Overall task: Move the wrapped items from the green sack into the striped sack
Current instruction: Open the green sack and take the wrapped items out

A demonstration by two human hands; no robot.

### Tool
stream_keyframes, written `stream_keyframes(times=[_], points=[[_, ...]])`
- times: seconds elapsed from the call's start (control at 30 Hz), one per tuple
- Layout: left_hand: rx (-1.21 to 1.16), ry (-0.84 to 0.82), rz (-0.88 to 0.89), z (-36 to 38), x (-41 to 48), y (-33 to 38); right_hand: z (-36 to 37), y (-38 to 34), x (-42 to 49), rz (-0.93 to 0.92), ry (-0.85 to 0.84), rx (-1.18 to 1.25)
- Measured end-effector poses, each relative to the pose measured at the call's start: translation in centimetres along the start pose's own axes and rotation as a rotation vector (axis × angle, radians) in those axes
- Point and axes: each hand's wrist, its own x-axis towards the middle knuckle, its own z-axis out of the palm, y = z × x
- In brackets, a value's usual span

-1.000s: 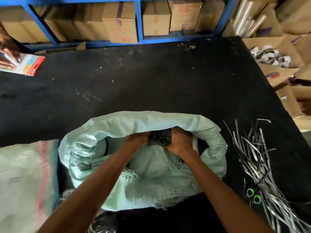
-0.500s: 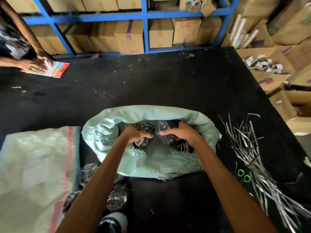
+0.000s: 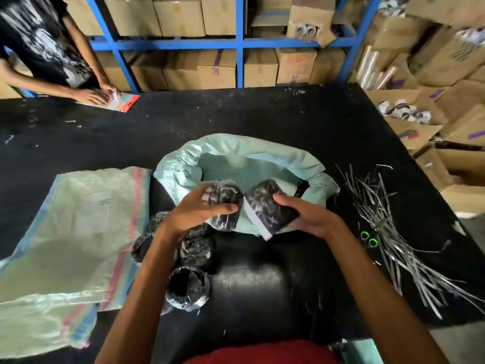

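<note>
The green sack [image 3: 262, 156] lies open in the middle of the black table [image 3: 262, 114]. My left hand [image 3: 195, 214] grips one dark plastic-wrapped roll [image 3: 225, 206] above the sack's near edge. My right hand [image 3: 307, 215] grips another wrapped roll [image 3: 267, 206], with a white band along its side. The two rolls are side by side. The striped sack [image 3: 78, 232], pale with red and blue stripes, lies flat at the left. Several more wrapped rolls [image 3: 187, 287] rest on the table between the two sacks, below my left arm.
A pile of silver strips [image 3: 388, 222] and two small green rings [image 3: 368, 239] lie at the right. Another person [image 3: 89, 94] handles a colourful card [image 3: 123, 102] at the far left. Cardboard boxes fill blue shelves [image 3: 238, 44] behind and the floor at the right.
Both hands came up out of the green sack towards me, each holding a wrapped roll. The camera tilted up, so more of the shelves and the striped sack show.
</note>
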Motion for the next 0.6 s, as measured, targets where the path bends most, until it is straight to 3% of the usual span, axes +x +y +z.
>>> stream_keyframes(times=[0.13, 0.23, 0.3, 0.47, 0.6], points=[[0.439, -0.303, -0.110, -0.2, -3.3, -2.2, 0.3, 5.8, -1.6, 0.108, -0.229, -0.101], [0.568, -0.364, -0.147, 1.6, -3.2, -3.4, 0.9, 9.2, -0.8, 0.181, -0.297, -0.268], [0.605, -0.348, -0.155, 2.8, -2.2, -3.7, 1.2, 10.5, 0.2, 0.225, -0.243, -0.336], [0.649, -0.351, -0.088, 5.5, 1.6, -4.0, 0.4, 10.9, 3.2, 0.230, 0.093, -0.343], [0.658, -0.197, -0.155, 6.6, 4.8, -4.9, -0.2, 10.1, 5.5, 0.154, 0.268, -0.334]])
